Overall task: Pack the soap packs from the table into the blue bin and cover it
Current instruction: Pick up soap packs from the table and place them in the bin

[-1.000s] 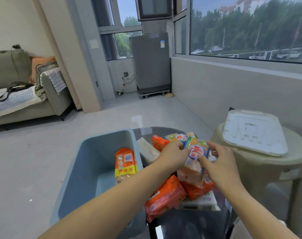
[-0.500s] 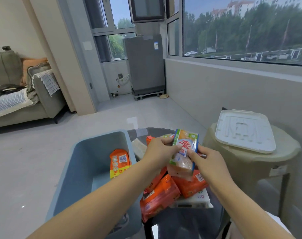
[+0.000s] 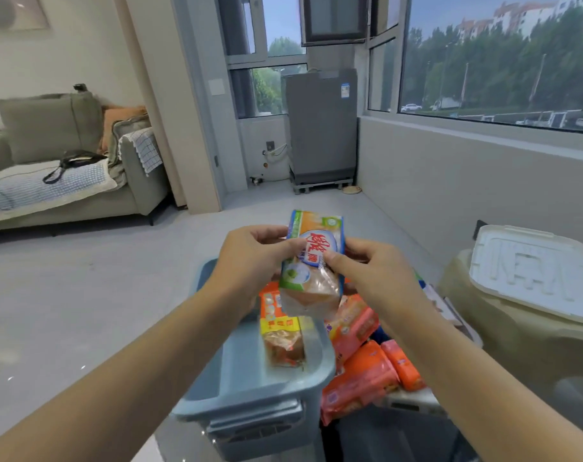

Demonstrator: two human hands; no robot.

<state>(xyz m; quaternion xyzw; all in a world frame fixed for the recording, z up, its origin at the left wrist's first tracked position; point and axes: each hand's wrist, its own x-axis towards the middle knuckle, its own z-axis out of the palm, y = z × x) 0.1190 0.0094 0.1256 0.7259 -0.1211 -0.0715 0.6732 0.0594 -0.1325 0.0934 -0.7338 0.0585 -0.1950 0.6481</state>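
Observation:
Both hands hold one green-and-blue soap pack (image 3: 311, 265) upright above the blue bin (image 3: 250, 400). My left hand (image 3: 253, 261) pinches its left edge and my right hand (image 3: 370, 271) grips its right side. One orange-and-yellow soap pack (image 3: 280, 331) stands inside the bin against its right wall. Several orange soap packs (image 3: 363, 375) lie piled on the dark glass table (image 3: 393, 438) right of the bin. The white lid (image 3: 533, 271) rests on a beige stool at the right.
The beige plastic stool (image 3: 516, 341) stands close to the table's right side. A low wall under the window runs along the right. A grey sofa (image 3: 60, 168) stands far left, a grey washing machine (image 3: 320, 128) at the back. Open floor lies left of the bin.
Both hands have lifted the green-and-blue soap pack off the pile and carried it up and left over the bin. The view has shifted right.

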